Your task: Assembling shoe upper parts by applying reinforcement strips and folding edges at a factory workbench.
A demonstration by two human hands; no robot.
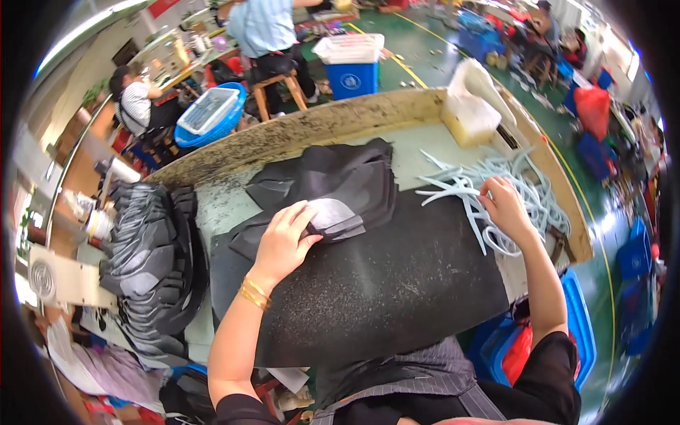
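A pile of dark cut pieces, apparently fabric or leather, [333, 170] lies at the middle of the bench, with a shiny light patch at its near edge. My left hand [283, 237], a gold bracelet at its wrist, pinches that near edge between thumb and fingers. Over to the right is a tangled heap of pale blue strips [535, 191]. At the heap's left side, my right hand [504, 205] has its fingers curled closed on a strip; the fingertips are partly hidden. Under the pile and both hands extends a black mat [375, 283] with pale specks.
A raised wooden rim [304, 131] bounds the bench's far side. A cut-open plastic jug [471, 113] stands in the far right corner. Stacked black pieces [152, 262] line the left side. A blue bin [584, 326] sits beside my right arm. Other people work beyond the bench.
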